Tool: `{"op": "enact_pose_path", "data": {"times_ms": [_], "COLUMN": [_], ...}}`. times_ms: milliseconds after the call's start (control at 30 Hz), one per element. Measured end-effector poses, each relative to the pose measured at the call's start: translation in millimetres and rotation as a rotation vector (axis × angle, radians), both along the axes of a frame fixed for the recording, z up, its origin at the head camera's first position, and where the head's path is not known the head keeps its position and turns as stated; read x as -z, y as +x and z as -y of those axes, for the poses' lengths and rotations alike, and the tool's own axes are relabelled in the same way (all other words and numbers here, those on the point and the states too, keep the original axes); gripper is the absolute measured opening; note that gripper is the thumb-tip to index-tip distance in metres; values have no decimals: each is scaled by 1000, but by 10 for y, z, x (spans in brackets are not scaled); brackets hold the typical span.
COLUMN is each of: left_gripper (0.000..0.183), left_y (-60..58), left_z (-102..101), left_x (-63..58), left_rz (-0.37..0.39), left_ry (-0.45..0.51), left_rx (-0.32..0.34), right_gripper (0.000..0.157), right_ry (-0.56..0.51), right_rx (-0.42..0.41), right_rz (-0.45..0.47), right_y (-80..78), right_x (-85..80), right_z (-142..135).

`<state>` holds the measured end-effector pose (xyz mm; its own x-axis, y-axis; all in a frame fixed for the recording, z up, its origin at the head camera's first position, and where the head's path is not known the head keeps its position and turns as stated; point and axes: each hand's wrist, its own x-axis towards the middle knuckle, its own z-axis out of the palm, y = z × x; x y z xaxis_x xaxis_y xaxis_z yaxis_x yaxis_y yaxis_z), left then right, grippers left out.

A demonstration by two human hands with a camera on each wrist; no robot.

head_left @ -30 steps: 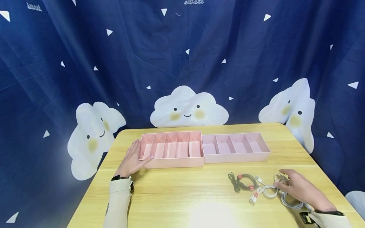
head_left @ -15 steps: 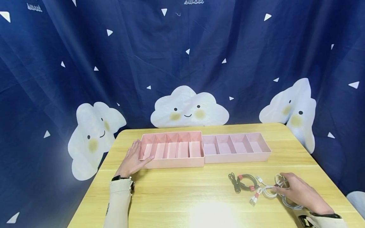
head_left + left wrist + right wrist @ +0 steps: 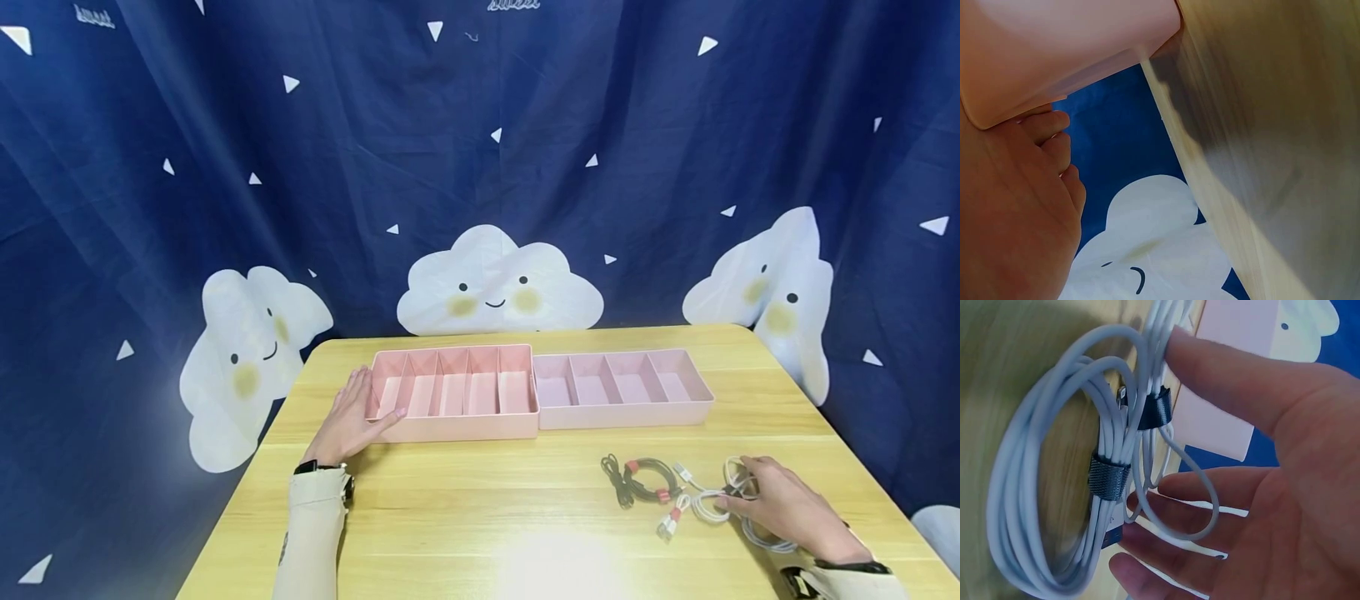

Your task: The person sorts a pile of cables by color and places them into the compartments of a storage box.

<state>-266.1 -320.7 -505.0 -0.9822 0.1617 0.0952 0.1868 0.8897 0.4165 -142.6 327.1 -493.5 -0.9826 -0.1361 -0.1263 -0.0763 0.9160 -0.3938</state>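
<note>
My left hand [image 3: 345, 429] rests against the left end of a pink divided box [image 3: 457, 430], fingers straight along its side and thumb at the front rim. In the left wrist view, fingertips show beside the pink wall [image 3: 1066, 50]. At the right, my right hand [image 3: 798, 504] grips a coiled white cable [image 3: 1154, 369] between thumb and fingers. A black strap [image 3: 1157, 409] binds that coil. Close beside it, a larger pale coiled cable [image 3: 1016, 487] with its own dark strap lies nearer the wrist, partly under the hand in the head view.
A lilac divided box [image 3: 626, 415] stands end to end with the pink one. Left of the right hand lie a thin black cable [image 3: 617, 482], a black coil with red ties [image 3: 652, 479], and white cables [image 3: 708, 506]. A blue curtain [image 3: 480, 167] hangs behind the wooden table [image 3: 450, 517].
My right hand has moved slightly left and closed its thumb and fingers around the white cable. The left hand stays on the pink box.
</note>
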Motion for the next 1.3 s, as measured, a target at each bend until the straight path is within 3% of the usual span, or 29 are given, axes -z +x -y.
{"op": "enact_pose_path", "data": {"times_ms": [133,267,700,933,1100,1300], "left_gripper": [114,114,113,114,114,115], "left_y": [-6,-1,15,1,3,-2], "left_z": [0,-3,-1,9,13,16], "left_x": [-1,-5,1,16,10,4], "left_rz": [2,-3,-3,3,6,5], "left_ry": [1,-2,0,3,1,-7], "left_rx": [0,-1,1,5,4,2], "right_gripper": [89,88,66,68,60,70], "right_ry": [-1,-8,-29,-27,-54,-59], "right_rx": [0,0,13,27,29,45], "right_rz": [-42,-55,-157,-143,-139,-69], "right_y": [14,9,-16,-23,-50,-74], "right_x": [21,32,67,66,57,52], "right_z": [-33,-53,-17,-21,-29,-55]}}
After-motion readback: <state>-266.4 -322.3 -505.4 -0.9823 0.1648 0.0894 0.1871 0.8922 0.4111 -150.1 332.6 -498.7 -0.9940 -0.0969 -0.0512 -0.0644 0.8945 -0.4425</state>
